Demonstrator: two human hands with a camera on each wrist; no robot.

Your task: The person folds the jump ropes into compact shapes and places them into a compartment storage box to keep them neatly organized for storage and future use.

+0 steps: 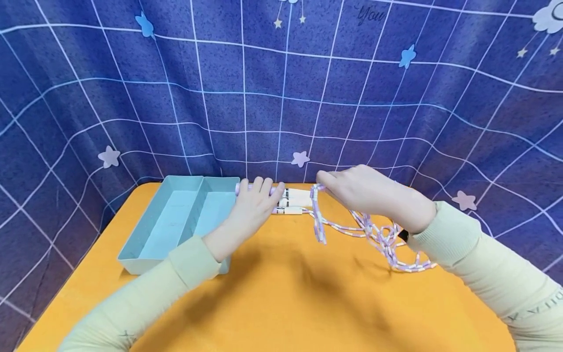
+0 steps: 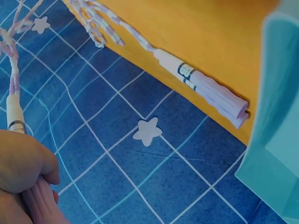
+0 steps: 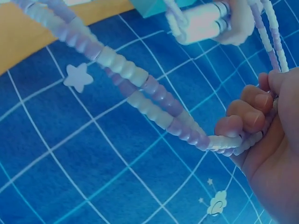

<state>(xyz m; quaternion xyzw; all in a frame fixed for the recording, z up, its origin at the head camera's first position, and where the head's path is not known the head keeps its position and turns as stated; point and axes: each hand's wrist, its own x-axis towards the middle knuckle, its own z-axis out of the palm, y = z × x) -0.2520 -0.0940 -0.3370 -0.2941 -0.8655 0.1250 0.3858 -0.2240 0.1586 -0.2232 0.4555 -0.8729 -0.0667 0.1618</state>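
rope: beaded skipping rope [image 1: 374,234] in lilac and white, lying in loose coils on the orange bench [image 1: 281,293], in front of the right forearm.
handles: two pale handles [image 1: 292,198] side by side at the far edge of the bench, just beside the teal tray [image 1: 176,220].
left hand: left hand [image 1: 255,203] has its fingers [image 1: 259,186] curled around the handles and holds them.
right hand: right hand [image 1: 365,190] pinches a doubled loop of the beads [image 3: 154,102] near the handles, fingers [image 3: 243,116] clenched on the strands.
tray: two long compartments, nothing visible inside.
backdrop: blue cloth [image 1: 281,88] with white grid and stars behind the bench.
step in hand: it looks like gathering the rope into a bundle at the handles.
next move: probably needs to draw up the loose coils evenly, keeping the handles steady so the strands do not tangle.
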